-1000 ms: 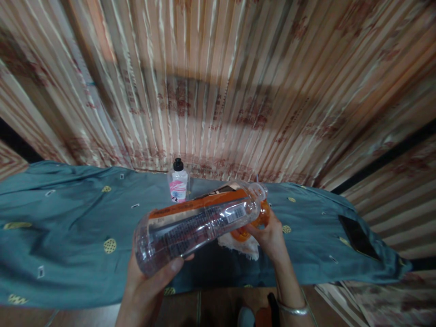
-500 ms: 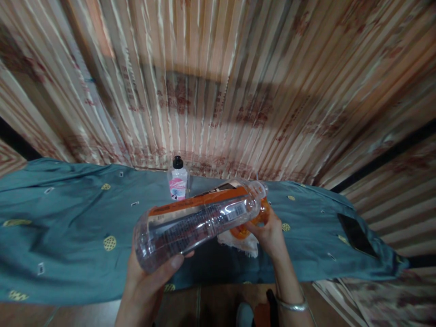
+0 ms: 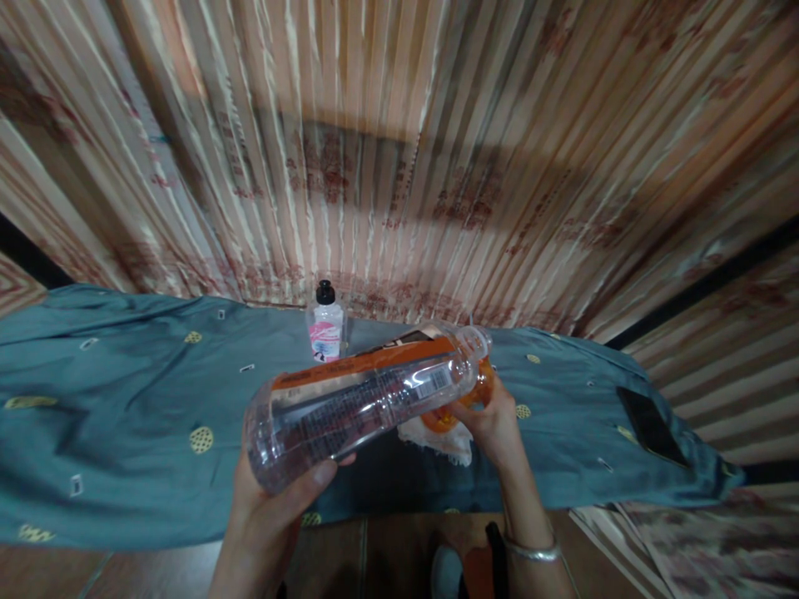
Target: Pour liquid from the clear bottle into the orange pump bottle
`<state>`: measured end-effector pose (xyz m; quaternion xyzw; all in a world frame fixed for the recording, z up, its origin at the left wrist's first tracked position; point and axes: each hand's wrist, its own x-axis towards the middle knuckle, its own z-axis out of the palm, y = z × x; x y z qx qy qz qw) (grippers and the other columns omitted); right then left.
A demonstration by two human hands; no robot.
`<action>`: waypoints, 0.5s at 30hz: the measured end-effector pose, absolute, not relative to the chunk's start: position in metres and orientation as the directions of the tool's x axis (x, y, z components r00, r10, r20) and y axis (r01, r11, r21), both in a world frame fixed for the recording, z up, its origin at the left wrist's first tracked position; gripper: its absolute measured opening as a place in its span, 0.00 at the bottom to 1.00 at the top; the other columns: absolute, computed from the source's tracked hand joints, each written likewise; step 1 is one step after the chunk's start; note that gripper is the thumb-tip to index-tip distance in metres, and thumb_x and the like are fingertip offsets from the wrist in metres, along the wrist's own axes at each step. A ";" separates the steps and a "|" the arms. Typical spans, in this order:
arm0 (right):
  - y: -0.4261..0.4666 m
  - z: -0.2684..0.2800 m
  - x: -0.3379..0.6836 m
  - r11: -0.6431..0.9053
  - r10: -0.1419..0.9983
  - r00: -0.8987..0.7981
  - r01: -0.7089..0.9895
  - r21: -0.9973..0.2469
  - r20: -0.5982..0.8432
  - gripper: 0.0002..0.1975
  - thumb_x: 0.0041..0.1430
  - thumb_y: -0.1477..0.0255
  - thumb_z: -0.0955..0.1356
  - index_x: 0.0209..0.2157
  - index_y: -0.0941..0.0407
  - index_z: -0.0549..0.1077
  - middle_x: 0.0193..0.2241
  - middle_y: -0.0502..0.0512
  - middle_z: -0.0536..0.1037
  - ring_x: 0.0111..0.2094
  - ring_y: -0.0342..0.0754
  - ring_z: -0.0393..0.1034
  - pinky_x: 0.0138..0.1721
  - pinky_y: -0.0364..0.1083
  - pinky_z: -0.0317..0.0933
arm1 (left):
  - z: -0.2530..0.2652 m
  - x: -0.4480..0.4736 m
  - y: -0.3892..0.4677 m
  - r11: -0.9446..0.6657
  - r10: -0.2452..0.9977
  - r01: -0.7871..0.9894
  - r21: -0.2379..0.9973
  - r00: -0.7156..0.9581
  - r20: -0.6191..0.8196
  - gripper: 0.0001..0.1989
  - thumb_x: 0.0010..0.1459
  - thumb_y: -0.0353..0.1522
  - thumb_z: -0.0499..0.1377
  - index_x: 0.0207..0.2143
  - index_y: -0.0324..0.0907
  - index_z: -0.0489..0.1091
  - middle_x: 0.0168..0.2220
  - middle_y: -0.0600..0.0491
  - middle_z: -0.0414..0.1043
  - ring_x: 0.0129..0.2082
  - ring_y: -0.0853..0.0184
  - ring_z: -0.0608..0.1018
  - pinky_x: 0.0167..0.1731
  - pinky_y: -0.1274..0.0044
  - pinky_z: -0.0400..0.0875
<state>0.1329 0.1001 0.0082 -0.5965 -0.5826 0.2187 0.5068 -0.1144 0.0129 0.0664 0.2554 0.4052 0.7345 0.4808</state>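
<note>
A large clear plastic bottle (image 3: pixel 362 408) with an orange and dark label is tilted nearly level, its neck pointing up and to the right. My left hand (image 3: pixel 271 507) is wrapped round the bottle's base end. At the neck end, my right hand (image 3: pixel 498 423) grips a see-through orange container (image 3: pixel 440 420), partly hidden behind the bottle. The bottle's mouth overlaps the container's upper part; whether they touch I cannot tell. Beneath the container lies a white cloth (image 3: pixel 460 448) with a frayed edge. I cannot make out any liquid in the bottle.
Behind the bottle stands a small clear bottle (image 3: pixel 325 329) with a black cap and pink label. A dark phone (image 3: pixel 652 426) lies at the right on the green patterned cloth (image 3: pixel 143 399) covering the table. A pleated curtain (image 3: pixel 374 166) hangs right behind it.
Almost nothing differs. The view has shifted slightly, and both hands keep the bottle and the orange container in nearly the same pose.
</note>
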 end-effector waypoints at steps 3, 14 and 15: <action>0.100 0.008 0.133 0.174 0.918 0.235 0.482 -0.859 0.319 0.32 0.42 0.56 0.79 0.48 0.56 0.74 0.40 0.61 0.85 0.40 0.60 0.81 0.43 0.56 0.74 | 0.068 -0.114 0.013 -0.210 0.911 -0.502 0.839 -0.413 -0.019 0.37 0.36 0.30 0.79 0.52 0.48 0.74 0.44 0.51 0.83 0.37 0.58 0.84 0.27 0.74 0.83; 0.100 0.009 0.134 0.175 0.922 0.230 0.470 -0.865 0.311 0.32 0.42 0.57 0.79 0.48 0.55 0.74 0.38 0.58 0.86 0.38 0.60 0.81 0.43 0.56 0.75 | 0.067 -0.114 0.013 -0.203 0.913 -0.501 0.842 -0.407 -0.022 0.38 0.36 0.30 0.78 0.53 0.50 0.74 0.44 0.52 0.82 0.36 0.58 0.83 0.27 0.74 0.82; 0.100 0.009 0.134 0.177 0.922 0.230 0.468 -0.866 0.312 0.32 0.42 0.58 0.79 0.48 0.55 0.74 0.38 0.58 0.86 0.38 0.60 0.81 0.42 0.56 0.75 | 0.067 -0.114 0.013 -0.201 0.916 -0.499 0.843 -0.402 -0.020 0.38 0.37 0.30 0.78 0.53 0.50 0.74 0.44 0.52 0.82 0.37 0.58 0.83 0.27 0.74 0.82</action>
